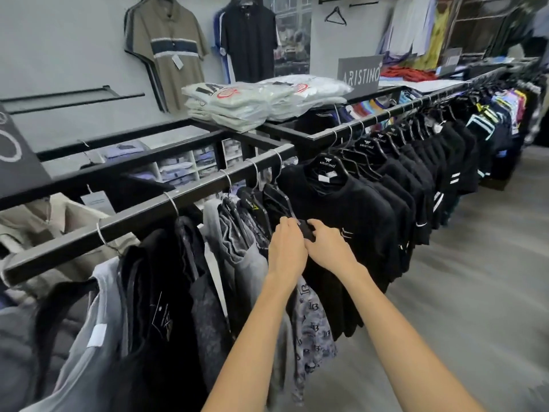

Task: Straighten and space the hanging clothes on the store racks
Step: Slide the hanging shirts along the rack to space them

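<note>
Forearms came in from the bottom edge, both reaching for the front rail (148,217) of the rack. Left hand (286,251) and right hand (331,248) sat almost touching at the shoulder of a black shirt (279,205) hung mid-rail. Left fingers were curled over the shoulder end. Right thumb and fingers pinched the black fabric just beside it, so both hands were gripping the same garment. A patterned shirt (312,337) hung right under the wrists. To the left of the hands, the grey and dark tops (237,242) were bunched and twisted, with hooks unevenly spaced and some shoulders slipping; that stretch looked undone. To the right, the row of black tees (416,162) hung square, all facing one way at even gaps, so it read as finished or needing little. My read: work was at the boundary, roughly midway on this rail, with the messy left part left to do. Further along, the coloured tops (505,105) were too blurred to judge. Behind the rail, bagged folded shirts (237,107) were stacked on the rack top next to a brand sign (359,74). Two polos (169,49) hung on the wall.
</note>
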